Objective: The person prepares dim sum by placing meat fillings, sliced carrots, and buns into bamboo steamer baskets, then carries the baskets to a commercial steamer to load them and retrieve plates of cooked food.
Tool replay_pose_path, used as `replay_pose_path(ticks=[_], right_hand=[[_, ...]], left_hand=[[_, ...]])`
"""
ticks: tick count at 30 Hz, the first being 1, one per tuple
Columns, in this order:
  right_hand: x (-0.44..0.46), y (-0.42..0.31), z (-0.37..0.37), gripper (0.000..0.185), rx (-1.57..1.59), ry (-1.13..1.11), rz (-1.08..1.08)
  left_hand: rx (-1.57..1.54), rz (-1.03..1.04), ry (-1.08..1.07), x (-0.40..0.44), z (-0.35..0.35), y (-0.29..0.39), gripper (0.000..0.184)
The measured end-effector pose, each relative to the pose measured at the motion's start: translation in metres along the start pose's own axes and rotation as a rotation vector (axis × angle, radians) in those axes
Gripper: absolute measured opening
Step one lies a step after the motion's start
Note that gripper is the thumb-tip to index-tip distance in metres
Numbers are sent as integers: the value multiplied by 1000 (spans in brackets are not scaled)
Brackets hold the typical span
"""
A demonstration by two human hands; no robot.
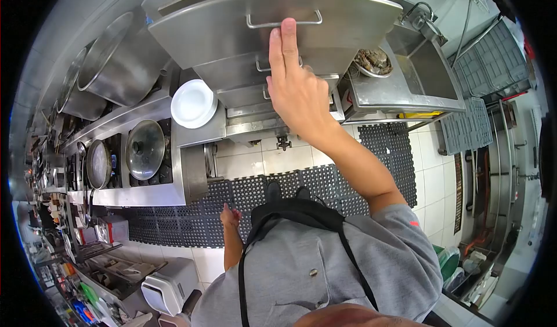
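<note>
My right hand [299, 92] reaches up to a stainless steel drawer [209, 30]. Two of its fingers are stretched out, their tips against the wire drawer handle [313, 21], while the other fingers are partly folded. The fingers lie over the handle's bar and are not wrapped round it. The drawer stands out past the lower drawer fronts, which carry similar handles. Low at my side hangs my left hand [231, 217], with one finger extended and nothing visible in it.
White plates [194, 103] are stacked left of the drawers. A lidded pan [145, 150] and a frying pan [99, 163] sit on the stove, with large pots [119, 63] behind. To the right are a bowl of shellfish-like food [374, 63] and a sink [429, 72]. Black mats [174, 225] cover the floor.
</note>
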State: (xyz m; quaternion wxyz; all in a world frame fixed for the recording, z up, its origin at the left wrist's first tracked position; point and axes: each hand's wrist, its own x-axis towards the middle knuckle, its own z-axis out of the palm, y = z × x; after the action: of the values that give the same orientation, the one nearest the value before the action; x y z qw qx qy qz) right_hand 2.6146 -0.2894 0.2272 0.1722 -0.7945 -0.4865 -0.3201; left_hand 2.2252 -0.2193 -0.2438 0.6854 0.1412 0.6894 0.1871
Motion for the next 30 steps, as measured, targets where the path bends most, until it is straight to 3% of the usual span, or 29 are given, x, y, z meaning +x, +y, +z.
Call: replay_pose_path(ticks=[30], right_hand=[[16, 3, 30, 70, -42, 30, 11]], left_hand=[[24, 24, 15, -16, -13, -6, 44]])
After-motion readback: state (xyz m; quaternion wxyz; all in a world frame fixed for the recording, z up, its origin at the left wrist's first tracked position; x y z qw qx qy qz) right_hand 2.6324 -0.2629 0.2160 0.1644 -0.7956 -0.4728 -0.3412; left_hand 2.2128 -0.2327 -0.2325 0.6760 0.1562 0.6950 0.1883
